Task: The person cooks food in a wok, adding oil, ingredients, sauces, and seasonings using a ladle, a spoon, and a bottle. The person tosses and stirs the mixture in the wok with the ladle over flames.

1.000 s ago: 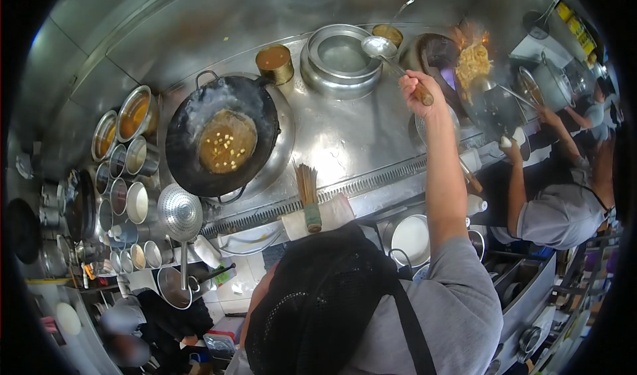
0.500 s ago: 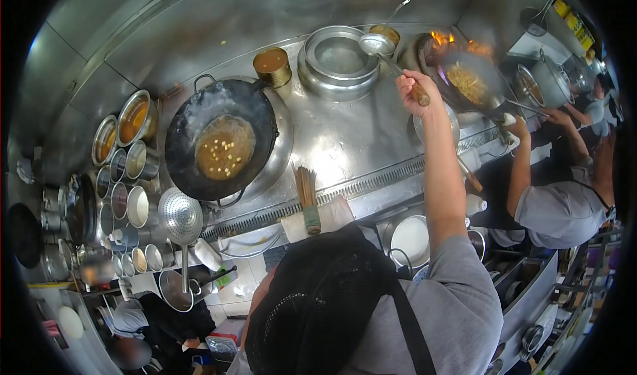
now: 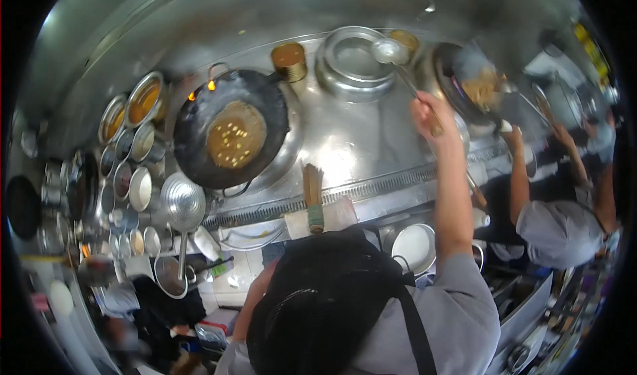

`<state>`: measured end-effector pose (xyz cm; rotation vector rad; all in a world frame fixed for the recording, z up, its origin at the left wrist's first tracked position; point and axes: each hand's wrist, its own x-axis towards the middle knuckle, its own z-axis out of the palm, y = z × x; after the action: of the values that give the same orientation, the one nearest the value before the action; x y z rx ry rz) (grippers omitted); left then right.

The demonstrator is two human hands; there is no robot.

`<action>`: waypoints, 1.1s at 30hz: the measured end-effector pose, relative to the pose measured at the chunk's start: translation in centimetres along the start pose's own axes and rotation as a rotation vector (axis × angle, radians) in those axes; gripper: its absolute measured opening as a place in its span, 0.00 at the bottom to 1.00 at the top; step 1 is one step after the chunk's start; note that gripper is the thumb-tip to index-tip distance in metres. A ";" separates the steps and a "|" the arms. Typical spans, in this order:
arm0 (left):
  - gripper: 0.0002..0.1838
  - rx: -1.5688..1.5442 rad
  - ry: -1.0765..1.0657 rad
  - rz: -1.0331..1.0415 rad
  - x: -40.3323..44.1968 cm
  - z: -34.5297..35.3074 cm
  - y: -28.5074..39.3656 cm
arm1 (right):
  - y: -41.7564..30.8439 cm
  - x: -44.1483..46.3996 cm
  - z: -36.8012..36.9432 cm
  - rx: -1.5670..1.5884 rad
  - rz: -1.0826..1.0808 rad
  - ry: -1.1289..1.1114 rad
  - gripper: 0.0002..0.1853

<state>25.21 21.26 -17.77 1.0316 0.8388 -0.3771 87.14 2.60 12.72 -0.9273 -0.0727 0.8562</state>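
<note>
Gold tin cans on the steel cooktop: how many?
2. One tin can stands between the black wok and the wide steel pot; the second can is right of that pot, partly covered by the ladle. More could be hidden.

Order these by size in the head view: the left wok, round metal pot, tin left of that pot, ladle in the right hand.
1. Left wok
2. Round metal pot
Too close to rank: tin and ladle; the ladle is longer but thin-handled.
</note>
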 end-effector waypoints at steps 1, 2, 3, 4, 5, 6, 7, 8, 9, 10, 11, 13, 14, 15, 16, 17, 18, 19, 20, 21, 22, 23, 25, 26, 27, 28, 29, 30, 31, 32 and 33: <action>0.34 0.015 0.005 0.016 0.8 -0.6 -1.2 | 0.3 -1.4 1.2 -0.060 0.000 0.020 0.14; 0.34 0.039 0.008 0.030 1.8 -1.2 -2.6 | 0.3 -3.0 2.8 -0.044 0.057 0.052 0.11; 0.34 0.076 0.014 0.043 2.9 -2.1 -3.9 | 0.5 -4.2 3.7 -0.063 0.079 0.049 0.07; 0.37 0.189 0.034 0.087 4.1 -2.9 -5.8 | 0.9 -5.2 4.9 0.013 0.109 0.036 0.06; 0.38 0.248 0.106 0.058 3.0 -1.9 -4.6 | 1.2 -5.7 5.0 0.012 0.153 0.033 0.09; 0.40 0.312 0.173 0.025 2.3 -1.0 -2.4 | 1.7 -6.3 5.9 0.001 0.180 0.014 0.09; 0.40 0.291 0.189 0.021 2.3 -0.8 -1.9 | 2.1 -7.0 7.0 -0.030 0.203 -0.004 0.12; 0.36 0.437 0.195 0.065 2.5 -0.7 -1.7 | 2.6 -7.6 7.8 -0.057 0.220 -0.018 0.15; 0.32 0.585 0.198 0.109 2.6 -0.7 -1.5 | 3.2 -7.8 8.4 -0.072 0.237 -0.063 0.22; 0.32 0.574 0.207 0.104 2.2 -0.3 -0.6 | 4.0 -8.1 9.4 -0.075 0.249 -0.070 0.22; 0.33 0.667 0.214 0.144 1.2 0.4 0.6 | 4.9 -8.4 10.8 -0.159 0.257 -0.071 0.25; 0.34 0.754 0.223 0.181 0.0 1.4 1.8 | 6.7 -9.0 13.6 -0.308 0.270 -0.081 0.29; 0.34 0.761 0.218 0.187 -0.1 1.7 1.9 | 7.8 -8.8 14.3 -0.311 0.276 -0.084 0.29; 0.34 0.769 0.212 0.194 -0.3 2.0 2.1 | 9.1 -8.3 14.7 -0.392 0.290 -0.136 0.30; 0.34 0.763 0.216 0.192 -0.6 2.2 2.0 | 10.3 -7.8 15.0 -0.473 0.306 -0.189 0.31; 0.34 0.741 0.228 0.183 -0.8 2.4 1.7 | 11.6 -7.5 15.4 -0.475 0.311 -0.194 0.31; 0.34 0.718 0.242 0.175 -1.1 2.6 1.5 | 12.9 -7.2 15.9 -0.560 0.312 -0.229 0.32; 0.34 0.713 0.247 0.173 -1.3 2.7 1.2 | 13.9 -6.8 15.9 -0.644 0.312 -0.266 0.33; 0.35 0.692 0.274 0.184 -1.5 2.7 0.8 | 14.9 -6.4 15.5 -0.644 0.317 -0.273 0.33; 0.36 0.672 0.302 0.195 -1.8 2.7 0.4 | 16.0 -6.0 14.9 -0.780 0.274 -0.291 0.33; 0.36 0.671 0.308 0.193 -1.9 2.7 -0.2 | 17.3 -5.5 14.2 -0.914 0.228 -0.309 0.33; 0.36 0.663 0.335 0.221 -1.8 2.6 -0.9 | 18.6 -4.7 12.3 -1.032 0.156 -0.326 0.32; 0.36 0.661 0.358 0.246 -2.2 2.6 -1.0 | 21.4 -2.4 7.2 -1.237 -0.250 -0.412 0.33; 0.35 0.627 0.375 0.233 -2.8 3.1 -0.5 | 22.1 -1.9 5.2 -1.418 -0.672 -0.485 0.33; 0.35 0.593 0.393 0.224 -2.9 3.3 0.1 | 22.3 -2.8 3.8 -1.458 -0.576 -0.430 0.35; 0.35 0.600 0.390 0.226 -2.7 3.2 0.3 | 22.3 -3.6 3.3 -1.456 -0.579 -0.422 0.35; 0.34 0.591 0.389 0.226 -2.7 3.0 0.0 | 22.5 -4.9 2.7 -1.385 -0.468 -0.325 0.35; 0.34 0.589 0.378 0.231 -2.6 2.8 -0.2 | 22.4 -6.3 1.9 -1.312 -0.362 -0.215 0.35; 0.34 0.615 0.343 0.247 -2.6 2.6 0.0 | 23.0 -6.9 0.4 -1.218 -0.373 -0.153 0.34; 0.33 0.608 0.339 0.226 -2.6 2.5 0.1 | 22.7 -7.5 -0.3 -1.231 -0.393 -0.096 0.34; 0.33 0.603 0.332 0.208 -2.3 2.3 0.1 | 22.3 -8.2 -0.5 -1.096 -0.329 0.018 0.33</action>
<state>24.82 19.14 -15.40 1.7633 0.9232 -0.2889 68.11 3.49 -1.41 -1.8749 -0.7126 0.4553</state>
